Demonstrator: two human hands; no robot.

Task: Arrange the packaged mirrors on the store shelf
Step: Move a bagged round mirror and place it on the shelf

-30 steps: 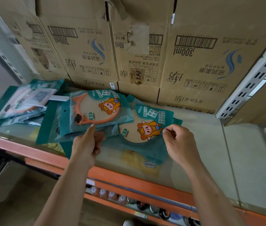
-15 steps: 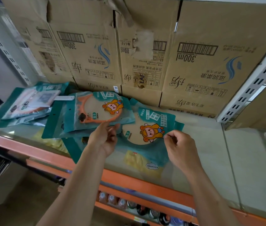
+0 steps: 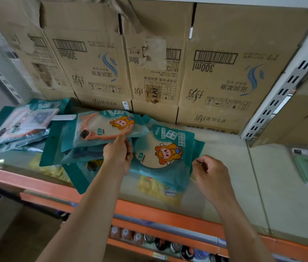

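Here both grips pinch one teal mirror packet (image 3: 165,154) (cartoon sticker, round window): left hand (image 3: 119,154), right hand (image 3: 209,173).

Single head-worn view, close, angled down onto the shelf (image 3: 225,167).

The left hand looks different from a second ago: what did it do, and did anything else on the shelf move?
The left hand slid right along the front edge of the orange-framed mirror pack, from its middle to its right corner, keeping its grip there. The right hand stayed closed at the right edge of the cartoon mirror pack. The packs and the cardboard boxes did not visibly move.
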